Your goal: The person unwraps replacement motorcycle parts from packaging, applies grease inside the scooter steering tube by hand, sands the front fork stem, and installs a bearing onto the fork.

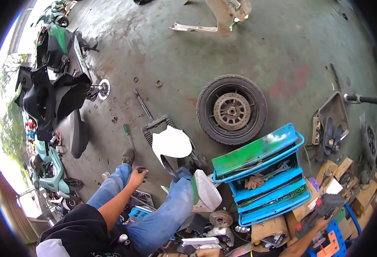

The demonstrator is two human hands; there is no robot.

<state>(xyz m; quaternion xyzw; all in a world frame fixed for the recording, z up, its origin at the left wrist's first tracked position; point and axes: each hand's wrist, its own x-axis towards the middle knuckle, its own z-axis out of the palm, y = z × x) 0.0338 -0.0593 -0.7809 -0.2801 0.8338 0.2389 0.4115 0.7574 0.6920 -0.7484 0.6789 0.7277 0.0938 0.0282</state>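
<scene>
My left hand [139, 176] is over my jeans-covered leg, its darkened fingers loosely apart with nothing visible in them. At the lower right my right hand [322, 223] closes around a black and red cordless power tool [321, 212]; its tip is not clear. Between my legs stands a front fork [148, 135] with a white front fender [171, 144]. Beyond it a wheel with a brake disc [232, 110] lies flat on the floor. A green-handled screwdriver [127, 132] lies near my shoe.
An open blue toolbox [265, 188] stands at my right, with cardboard boxes [271, 231] and loose parts around it. A metal tray [335, 112] lies farther right. Partly stripped scooters [53, 98] stand at left. A body panel [223, 19] lies ahead.
</scene>
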